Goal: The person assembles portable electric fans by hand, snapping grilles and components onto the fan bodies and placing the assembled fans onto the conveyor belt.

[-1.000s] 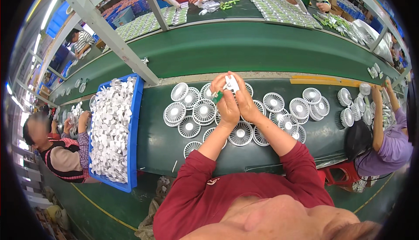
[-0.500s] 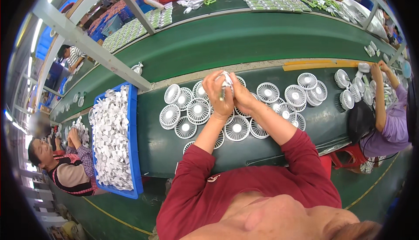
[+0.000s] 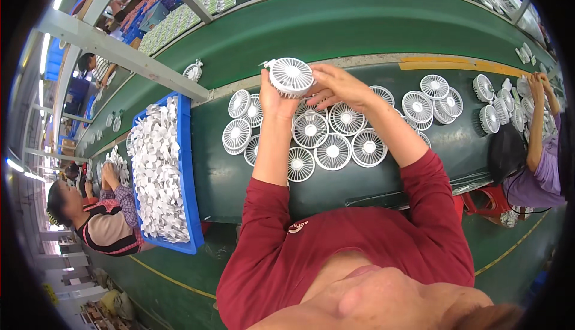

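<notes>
My left hand (image 3: 278,102) holds a white fan head (image 3: 291,75) from below and the left, with its round slatted grille facing up. A small piece sticks out at the fan head's upper left edge; its kind is too small to tell. Beside the fan head on the right is my right hand (image 3: 344,87), fingers stretched and apart; whether a fingertip touches the rim I cannot tell. Under and around my hands, several round white fan grilles (image 3: 333,151) lie on the green bench (image 3: 227,177), some overlapping.
To the left stands a blue bin (image 3: 188,180) heaped with small white plastic parts (image 3: 157,174). A grey metal post (image 3: 129,60) slants behind it. Beyond the bench runs a green belt (image 3: 335,36). Co-workers sit left and right; more fan heads (image 3: 490,119) lie at the right.
My hands were closed together round a white thing; now the fan head rests face up in my left hand. My right hand has come away with its fingers spread.
</notes>
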Demonstrator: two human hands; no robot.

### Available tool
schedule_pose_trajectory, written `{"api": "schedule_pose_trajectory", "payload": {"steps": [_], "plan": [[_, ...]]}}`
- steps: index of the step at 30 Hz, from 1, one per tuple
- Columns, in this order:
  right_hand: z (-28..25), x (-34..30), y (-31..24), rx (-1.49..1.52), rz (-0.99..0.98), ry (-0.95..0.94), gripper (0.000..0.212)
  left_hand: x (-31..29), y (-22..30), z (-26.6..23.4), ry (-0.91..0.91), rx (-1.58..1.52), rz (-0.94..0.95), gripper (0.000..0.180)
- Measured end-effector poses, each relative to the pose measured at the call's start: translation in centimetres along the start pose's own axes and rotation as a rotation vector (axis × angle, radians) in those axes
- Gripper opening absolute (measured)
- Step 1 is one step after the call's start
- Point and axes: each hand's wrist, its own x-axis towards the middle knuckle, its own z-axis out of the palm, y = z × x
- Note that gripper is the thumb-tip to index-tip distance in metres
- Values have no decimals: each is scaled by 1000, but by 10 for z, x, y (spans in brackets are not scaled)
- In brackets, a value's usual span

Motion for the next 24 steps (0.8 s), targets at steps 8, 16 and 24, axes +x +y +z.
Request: {"api": "schedule_pose_trajectory", "payload": {"steps": [8, 16, 24], "plan": [[-23, -3, 14, -324, -196, 214, 51, -14, -9, 12, 13, -189, -243, 58], [-2, 0, 28, -422, -324, 282, 75, -15, -46, 5, -57, 138, 193, 40], [17, -11, 36, -507, -555, 404, 77, -41, -58, 30, -69, 366, 482, 31]]}}
